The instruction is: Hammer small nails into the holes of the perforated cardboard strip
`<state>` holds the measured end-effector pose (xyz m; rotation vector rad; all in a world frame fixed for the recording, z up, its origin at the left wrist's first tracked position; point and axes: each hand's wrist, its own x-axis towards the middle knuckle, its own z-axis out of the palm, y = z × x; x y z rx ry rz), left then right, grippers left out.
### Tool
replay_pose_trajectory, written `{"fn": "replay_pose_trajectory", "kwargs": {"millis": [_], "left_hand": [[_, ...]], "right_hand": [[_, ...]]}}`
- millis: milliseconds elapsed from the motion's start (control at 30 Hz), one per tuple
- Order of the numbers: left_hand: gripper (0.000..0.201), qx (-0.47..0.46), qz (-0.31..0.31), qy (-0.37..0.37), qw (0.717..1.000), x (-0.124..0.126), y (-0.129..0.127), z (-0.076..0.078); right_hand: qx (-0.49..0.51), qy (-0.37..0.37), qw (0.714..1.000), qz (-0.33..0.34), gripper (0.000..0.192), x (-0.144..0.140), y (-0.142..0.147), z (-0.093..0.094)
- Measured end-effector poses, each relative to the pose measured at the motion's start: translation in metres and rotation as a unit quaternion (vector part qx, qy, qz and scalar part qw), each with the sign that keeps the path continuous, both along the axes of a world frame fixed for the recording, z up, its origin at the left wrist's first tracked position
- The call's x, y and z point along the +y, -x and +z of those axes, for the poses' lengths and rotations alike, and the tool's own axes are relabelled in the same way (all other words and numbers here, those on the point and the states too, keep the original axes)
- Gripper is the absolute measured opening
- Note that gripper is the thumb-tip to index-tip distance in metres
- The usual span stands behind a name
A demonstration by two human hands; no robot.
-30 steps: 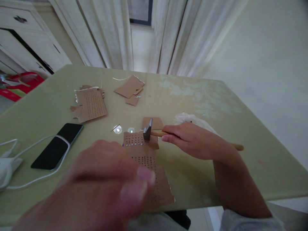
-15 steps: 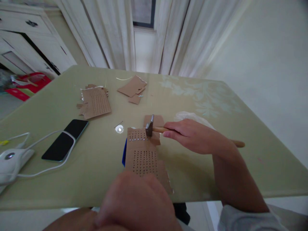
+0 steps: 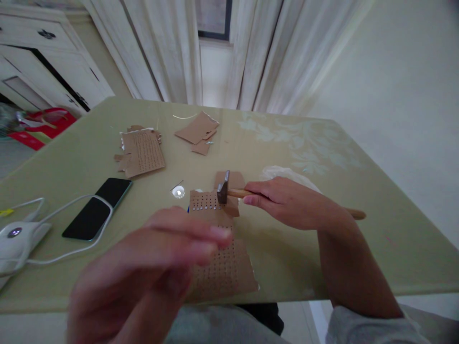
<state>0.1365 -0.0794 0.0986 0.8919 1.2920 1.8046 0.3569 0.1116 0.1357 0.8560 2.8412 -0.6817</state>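
My right hand (image 3: 276,198) is wrapped round the wooden handle of a hammer (image 3: 222,191). Its metal head rests over the upper right of a perforated cardboard sheet (image 3: 233,272). Small round silvery pieces (image 3: 204,208) sit in a row on the sheet, which has rows of punched holes. Close to the camera and blurred, my left hand (image 3: 154,263) hovers over the sheet's left side. Its fingers are pressed together in a pinch, and what they hold, if anything, cannot be made out. A bit of blue (image 3: 188,209) shows at the sheet's left edge.
Behind the hammer lies a smaller cardboard piece (image 3: 231,178), with clear plastic (image 3: 287,173) to its right. A small clear disc (image 3: 178,191) is left of the sheet. Further left are a phone (image 3: 95,210), a white cable and punched cardboard (image 3: 143,153). More cardboard (image 3: 197,129) lies farther back.
My left hand has come up from the table's near edge and moved forward and left, its fingers now reaching over the cardboard sheet. The hammer and my right hand have stayed put.
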Motion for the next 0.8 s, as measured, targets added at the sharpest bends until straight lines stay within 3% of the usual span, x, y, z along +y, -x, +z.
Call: {"fn": "replay_pose_trajectory", "kwargs": {"millis": [167, 367, 467, 567, 667, 800], "left_hand": [[0.021, -0.022, -0.042, 0.035, 0.998, 0.034, -0.008, -0.002], [0.021, -0.025, -0.074, 0.043, 0.996, 0.038, -0.004, -0.012], [0.018, 0.012, -0.077, 0.032, 0.996, 0.046, 0.006, -0.012], [0.015, 0.108, -0.046, 0.017, 0.993, 0.072, 0.032, -0.016], [0.02, 0.272, -0.02, 0.058, 0.96, 0.106, 0.069, -0.031], [0.041, 0.445, 0.003, 0.15, 0.883, 0.132, 0.108, -0.065]], "right_hand": [[0.011, 0.01, 1.0, 0.001, 0.043, 0.0, 0.0, 0.0], [0.014, -0.003, 1.0, 0.001, 0.044, 0.0, 0.0, -0.002], [0.009, 0.001, 1.0, -0.003, 0.044, 0.0, 0.0, -0.002], [0.004, 0.006, 1.0, -0.016, 0.044, -0.001, 0.0, -0.002], [0.004, 0.025, 0.999, -0.025, 0.043, -0.002, 0.0, -0.002], [0.006, 0.041, 0.999, -0.022, 0.044, -0.003, 0.0, -0.001]]}}
